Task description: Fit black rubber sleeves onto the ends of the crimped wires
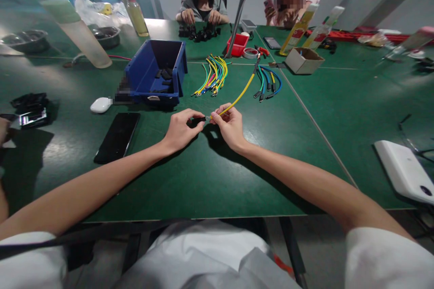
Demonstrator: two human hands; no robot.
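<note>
My left hand (185, 128) pinches a small black sleeve (196, 121) between thumb and fingers. Facing it, my right hand (230, 126) grips a yellow cable (240, 94) near its metal lug, which points at the sleeve's opening. Whether lug and sleeve touch, I cannot tell. The cable arcs up and away to a dark far end. Beyond my hands lies a bundle of yellow, green and blue cables (217, 74). To its right are several cables with black ends (269, 82). A blue bin (154, 98) at the left holds small black pieces.
A black phone (117, 137) and a white earbud case (101, 105) lie left of my hands. A red bin (237, 44), a tape roll (250, 53) and a cardboard box (304, 61) stand farther back. A white device (405, 170) lies right. Two people sit across the table.
</note>
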